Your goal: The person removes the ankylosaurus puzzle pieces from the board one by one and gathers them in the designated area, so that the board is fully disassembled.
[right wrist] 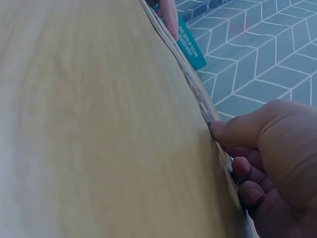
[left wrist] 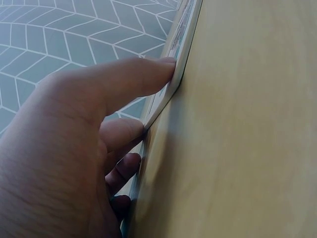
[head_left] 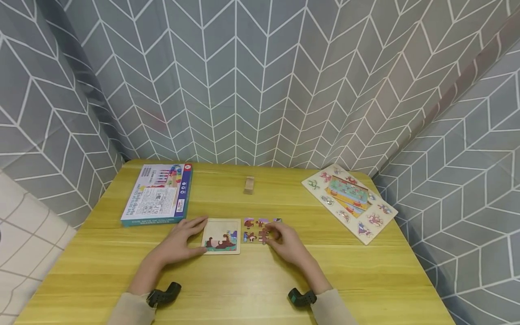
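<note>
A square wooden puzzle tray (head_left: 217, 224) lies flat in front of me, its lower part filled with joined brown, teal and blue pieces (head_left: 222, 244). My left hand (head_left: 180, 241) rests at the tray's left side, thumb by the lower corner and fingers by the upper one. In the left wrist view that thumb (left wrist: 161, 74) presses the rim. Just right of the tray, several loose jigsaw pieces (head_left: 249, 223) lie in rows. Thumb and index finger of my right hand (head_left: 290, 243) pinch a brown jigsaw piece (head_left: 264, 236) there; its far side is partly hidden by the fingers.
A blue-edged boxed set (head_left: 156, 194) lies at the back left. Near the back middle is a small wooden block (head_left: 249, 185). At the right, a pale board (head_left: 313, 183) with animal figures carries several picture cards (head_left: 348, 194). A patterned curtain (head_left: 252, 90) hangs behind the table.
</note>
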A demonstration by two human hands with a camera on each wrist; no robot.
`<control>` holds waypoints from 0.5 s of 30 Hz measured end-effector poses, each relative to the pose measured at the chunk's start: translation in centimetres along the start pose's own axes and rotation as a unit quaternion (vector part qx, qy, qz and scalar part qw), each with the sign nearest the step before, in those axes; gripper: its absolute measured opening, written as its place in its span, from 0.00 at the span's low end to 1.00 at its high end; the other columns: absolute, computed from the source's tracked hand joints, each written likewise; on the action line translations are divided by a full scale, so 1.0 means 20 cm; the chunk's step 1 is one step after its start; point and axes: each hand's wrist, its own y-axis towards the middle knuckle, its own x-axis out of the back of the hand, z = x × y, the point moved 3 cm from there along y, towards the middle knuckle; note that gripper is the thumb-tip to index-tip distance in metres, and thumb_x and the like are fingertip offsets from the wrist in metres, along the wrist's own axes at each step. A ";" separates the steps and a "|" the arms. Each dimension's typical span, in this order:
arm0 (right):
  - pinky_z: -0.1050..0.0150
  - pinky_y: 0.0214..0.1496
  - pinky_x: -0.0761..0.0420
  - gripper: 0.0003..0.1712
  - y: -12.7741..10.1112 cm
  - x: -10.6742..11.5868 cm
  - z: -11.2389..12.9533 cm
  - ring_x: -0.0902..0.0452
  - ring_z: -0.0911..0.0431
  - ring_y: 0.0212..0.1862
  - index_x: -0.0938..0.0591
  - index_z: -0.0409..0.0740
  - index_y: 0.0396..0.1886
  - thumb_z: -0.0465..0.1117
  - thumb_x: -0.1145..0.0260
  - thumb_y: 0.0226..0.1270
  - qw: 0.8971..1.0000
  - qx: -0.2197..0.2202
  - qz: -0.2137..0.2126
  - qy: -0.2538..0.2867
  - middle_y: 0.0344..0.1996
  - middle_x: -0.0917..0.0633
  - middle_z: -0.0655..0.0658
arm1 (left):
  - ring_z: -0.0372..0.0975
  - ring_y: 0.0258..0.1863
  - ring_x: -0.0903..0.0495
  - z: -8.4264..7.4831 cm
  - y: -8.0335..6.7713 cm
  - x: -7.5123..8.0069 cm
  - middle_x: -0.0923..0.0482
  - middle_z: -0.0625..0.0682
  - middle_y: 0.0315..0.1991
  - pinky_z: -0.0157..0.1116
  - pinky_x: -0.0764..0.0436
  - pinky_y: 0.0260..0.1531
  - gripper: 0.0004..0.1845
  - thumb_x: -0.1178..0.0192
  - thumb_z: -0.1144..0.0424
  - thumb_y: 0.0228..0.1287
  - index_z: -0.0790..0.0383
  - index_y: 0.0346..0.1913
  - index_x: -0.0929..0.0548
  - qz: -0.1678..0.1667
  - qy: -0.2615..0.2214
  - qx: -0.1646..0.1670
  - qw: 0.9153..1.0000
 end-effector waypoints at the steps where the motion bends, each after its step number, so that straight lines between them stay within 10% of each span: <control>1: 0.66 0.40 0.21 0.21 0.00 0.00 0.00 0.26 0.61 0.37 0.19 0.41 0.56 0.37 0.29 0.63 1.000 0.001 -0.001 -0.002 0.36 0.20 0.53 | 0.55 0.73 0.48 0.00 0.00 0.00 0.43 0.49 0.77 0.64 0.45 0.66 0.47 0.32 0.39 0.56 0.53 0.75 0.36 0.000 0.000 0.000 1.000; 15: 0.66 0.41 0.22 0.22 0.00 0.01 0.00 0.28 0.60 0.37 0.19 0.41 0.57 0.37 0.29 0.63 1.000 0.008 -0.001 -0.006 0.37 0.20 0.51 | 0.54 0.72 0.47 0.00 0.00 0.00 0.43 0.48 0.77 0.62 0.43 0.66 0.46 0.32 0.39 0.56 0.53 0.75 0.36 -0.005 0.005 0.000 1.000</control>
